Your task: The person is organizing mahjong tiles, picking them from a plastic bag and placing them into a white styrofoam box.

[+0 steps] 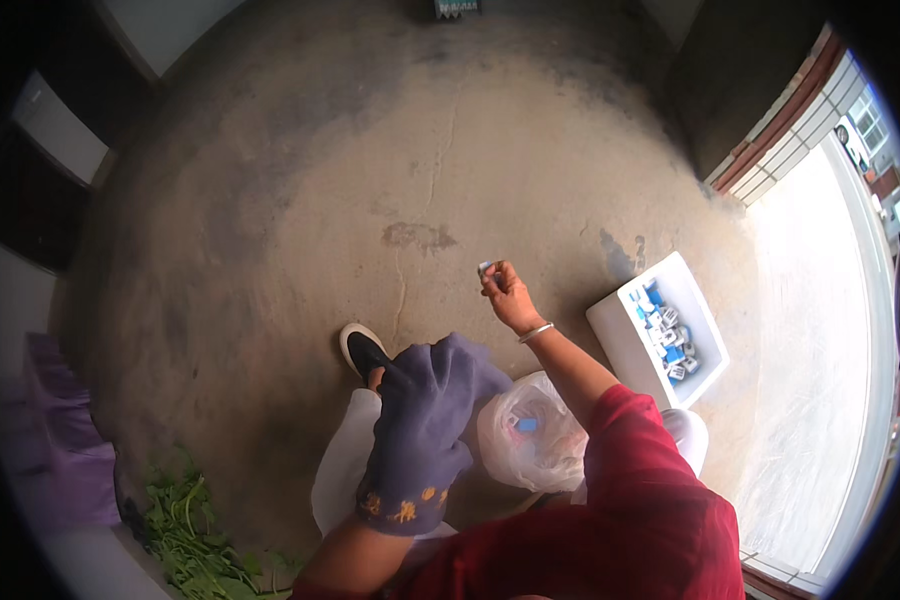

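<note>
My right hand (pixel 508 298), with a silvery bangle at the wrist, is raised over the floor in front of me. Its fingers pinch a small whitish piece (pixel 486 268), too small to tell its kind. My left forearm goes into a grey-purple cloth (pixel 425 400) with orange figures near its edge; the cloth covers my left hand, so its fingers are hidden. Between my arms a translucent plastic bag (pixel 500 440) stands with its mouth spread, a small blue piece (pixel 527 425) inside. To the right, a white foam box (pixel 625 340) holds several small white, grey and blue pieces (pixel 670 335).
Under everything lies a stained concrete floor (pixel 320 220). Leafy greens (pixel 195 520) lie at the lower left, near purple bundles (pixel 65 430). One dark shoe (pixel 365 350) of mine shows beside the cloth. A bright doorway opens at the right; a small greenish object (pixel 457 8) sits far ahead.
</note>
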A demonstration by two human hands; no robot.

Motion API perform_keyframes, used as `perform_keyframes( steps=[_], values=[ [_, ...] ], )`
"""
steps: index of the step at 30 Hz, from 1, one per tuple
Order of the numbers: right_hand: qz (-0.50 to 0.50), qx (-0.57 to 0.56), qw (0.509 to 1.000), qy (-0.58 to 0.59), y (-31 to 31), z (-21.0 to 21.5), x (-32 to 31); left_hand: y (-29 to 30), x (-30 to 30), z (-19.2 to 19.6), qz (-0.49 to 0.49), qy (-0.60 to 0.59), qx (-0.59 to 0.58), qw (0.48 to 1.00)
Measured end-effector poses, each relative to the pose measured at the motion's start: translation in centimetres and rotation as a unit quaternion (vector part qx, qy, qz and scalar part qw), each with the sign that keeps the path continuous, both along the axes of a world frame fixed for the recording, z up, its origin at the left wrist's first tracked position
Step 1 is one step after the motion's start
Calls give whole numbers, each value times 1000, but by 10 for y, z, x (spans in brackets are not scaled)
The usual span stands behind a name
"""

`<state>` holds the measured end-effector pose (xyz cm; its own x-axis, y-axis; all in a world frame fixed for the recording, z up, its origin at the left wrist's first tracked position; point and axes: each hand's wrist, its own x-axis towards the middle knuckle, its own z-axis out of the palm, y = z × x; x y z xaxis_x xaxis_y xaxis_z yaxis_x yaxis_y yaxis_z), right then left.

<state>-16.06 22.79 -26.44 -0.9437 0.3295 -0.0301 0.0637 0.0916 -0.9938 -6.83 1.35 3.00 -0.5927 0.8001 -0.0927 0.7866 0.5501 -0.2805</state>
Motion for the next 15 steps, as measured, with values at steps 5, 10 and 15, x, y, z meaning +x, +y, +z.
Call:
perform_keyframes(
  steps=[5, 10, 15],
  values=[
    [32, 176, 978, 110, -13, 219, 76, 23, -20, -80, 66, 270, 8, 960],
    [83, 520, 824, 212, -22, 284, 161, 79, 6, -74, 172, -58, 494, 850],
    [108, 527, 833, 130, -17, 302, 205, 70, 42, -50, -21, -222, 554, 802]
  ],
)
